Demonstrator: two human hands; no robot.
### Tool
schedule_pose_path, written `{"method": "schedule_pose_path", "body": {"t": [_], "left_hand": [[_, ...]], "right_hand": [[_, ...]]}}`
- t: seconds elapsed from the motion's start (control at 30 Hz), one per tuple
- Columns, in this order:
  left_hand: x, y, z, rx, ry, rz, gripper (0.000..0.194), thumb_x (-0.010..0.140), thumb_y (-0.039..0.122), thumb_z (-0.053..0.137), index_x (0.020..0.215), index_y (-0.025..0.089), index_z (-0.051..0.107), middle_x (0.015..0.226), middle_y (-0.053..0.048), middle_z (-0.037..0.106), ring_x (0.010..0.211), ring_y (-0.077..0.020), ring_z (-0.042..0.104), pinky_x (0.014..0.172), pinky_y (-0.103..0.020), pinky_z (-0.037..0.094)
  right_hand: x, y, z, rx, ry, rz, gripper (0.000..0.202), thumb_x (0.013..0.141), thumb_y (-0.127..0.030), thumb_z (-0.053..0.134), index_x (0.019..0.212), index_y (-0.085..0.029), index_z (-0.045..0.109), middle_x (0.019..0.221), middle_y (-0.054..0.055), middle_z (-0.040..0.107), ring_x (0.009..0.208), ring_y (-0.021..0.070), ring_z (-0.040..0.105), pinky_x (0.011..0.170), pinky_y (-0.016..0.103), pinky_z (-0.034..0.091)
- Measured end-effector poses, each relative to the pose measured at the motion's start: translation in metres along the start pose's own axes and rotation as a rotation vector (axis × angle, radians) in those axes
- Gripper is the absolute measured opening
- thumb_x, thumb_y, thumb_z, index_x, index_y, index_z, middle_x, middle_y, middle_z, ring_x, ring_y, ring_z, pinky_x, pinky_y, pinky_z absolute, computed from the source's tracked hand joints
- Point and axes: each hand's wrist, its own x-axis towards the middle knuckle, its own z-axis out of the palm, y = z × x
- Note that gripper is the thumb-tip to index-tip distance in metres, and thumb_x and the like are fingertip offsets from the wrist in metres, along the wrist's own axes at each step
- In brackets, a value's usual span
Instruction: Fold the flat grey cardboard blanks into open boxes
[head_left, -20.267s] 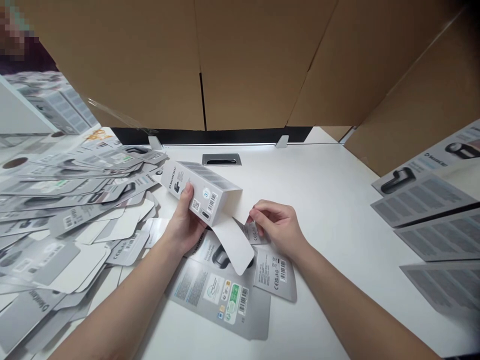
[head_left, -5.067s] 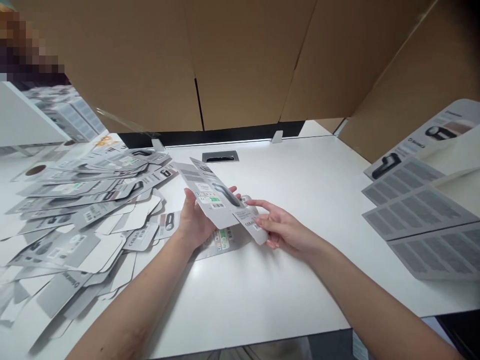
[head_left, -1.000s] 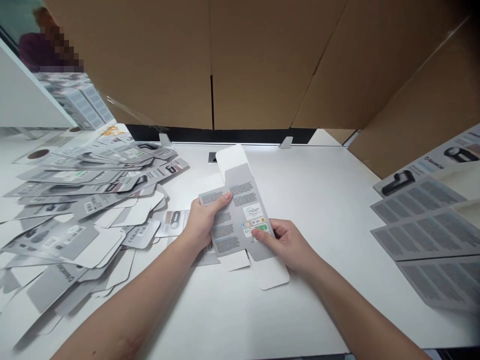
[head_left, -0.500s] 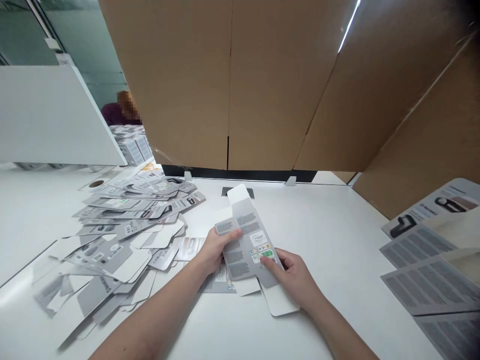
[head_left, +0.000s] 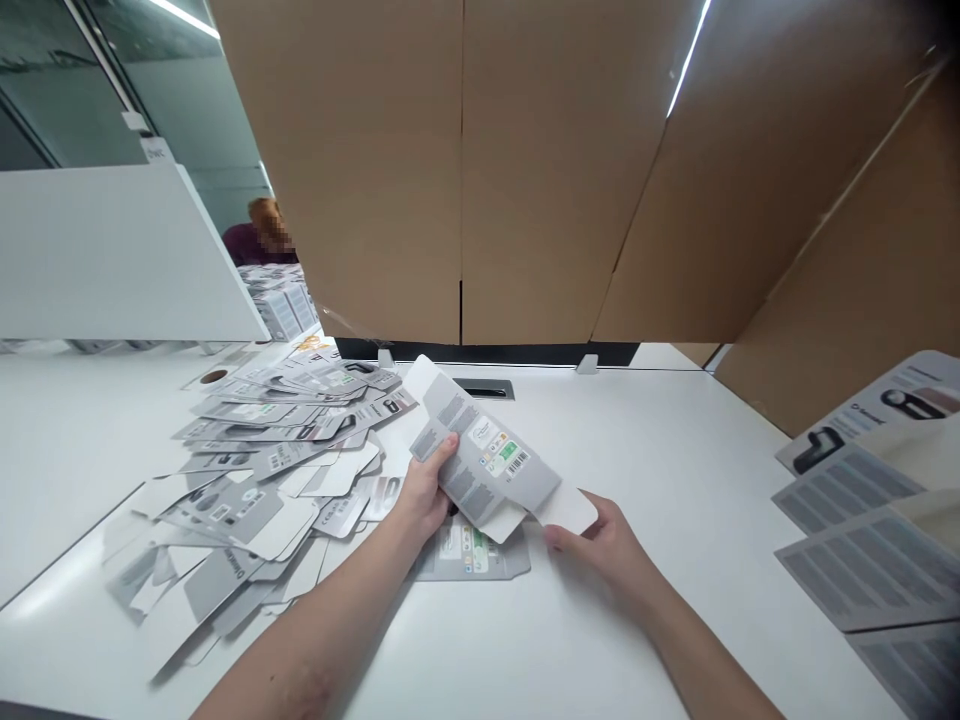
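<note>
A grey and white printed carton (head_left: 517, 468) is held above the white table, tilted with its upper end to the left. My left hand (head_left: 426, 495) grips its left side, thumb on the printed face. At the carton's lower right end, my right hand (head_left: 592, 535) pinches the white flap between thumb and fingers. Beneath the held carton, another grey printed carton (head_left: 469, 568) lies flat on the table, partly covered. A loose heap of flat grey and white cartons (head_left: 255, 510) spreads to the left of my left hand.
Brown cardboard panels (head_left: 555, 180) stand across the back. Printed cartons (head_left: 862, 520) are stacked at the right edge. A white panel (head_left: 120, 255) stands at the back left, with a person (head_left: 259, 235) beyond it near stacked boxes (head_left: 283, 308).
The held carton has turned, its top swinging left. My right hand has shifted from the printed face to the end flap. More of the carton beneath shows, and the view has shifted slightly.
</note>
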Motion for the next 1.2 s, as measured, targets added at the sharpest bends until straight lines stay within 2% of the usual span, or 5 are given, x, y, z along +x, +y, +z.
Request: {"method": "schedule_pose_path", "body": {"t": [0.33,0.5,0.67,0.9,1.2], "left_hand": [[-0.004,-0.009,-0.001,0.039,-0.162,-0.142,0.067,0.091,0.055,0.105,0.144,0.022,0.081,0.159,-0.017,0.082,0.157,-0.0431,0.071,0.123,-0.054,0.067],[-0.003,-0.012,-0.002,0.040,-0.162,-0.166,0.061,0.099,0.056,0.099,0.146,0.024,0.078,0.154,-0.017,0.083,0.154,-0.0395,0.073,0.117,-0.051,0.069],[-0.006,-0.006,0.003,0.030,-0.067,-0.186,0.041,0.100,0.042,0.098,0.131,0.022,0.080,0.128,-0.010,0.091,0.116,-0.0313,0.088,0.095,-0.040,0.075],[-0.006,0.007,0.011,-0.061,-0.015,-0.188,0.026,0.105,0.039,0.086,0.121,0.019,0.080,0.107,-0.007,0.091,0.092,-0.0257,0.089,0.083,-0.035,0.074],[-0.006,0.007,0.007,-0.084,-0.148,-0.215,0.033,0.103,0.045,0.087,0.124,0.020,0.080,0.112,-0.007,0.092,0.101,-0.0284,0.091,0.090,-0.036,0.074]], "right_hand": [[0.006,0.010,0.007,-0.101,0.103,-0.089,0.052,0.104,-0.067,0.076,0.076,-0.024,0.072,0.075,0.005,0.075,0.072,0.0253,0.068,0.073,0.038,0.058],[0.014,0.021,-0.005,-0.139,0.056,-0.380,0.028,0.114,-0.044,0.068,0.115,-0.029,0.091,0.110,0.009,0.082,0.079,0.0234,0.069,0.067,0.036,0.058],[0.012,0.025,-0.002,-0.121,0.006,-0.508,0.038,0.119,-0.036,0.065,0.147,-0.043,0.090,0.123,0.009,0.082,0.083,0.0214,0.071,0.070,0.037,0.062],[0.013,0.014,0.010,0.132,-0.006,-0.175,0.057,0.096,-0.060,0.097,0.144,-0.031,0.089,0.101,0.006,0.082,0.062,0.0172,0.062,0.058,0.037,0.057],[0.009,0.000,0.011,0.142,-0.103,-0.081,0.044,0.094,-0.064,0.093,0.083,-0.024,0.079,0.061,0.000,0.067,0.059,0.0194,0.061,0.064,0.037,0.053]]}}
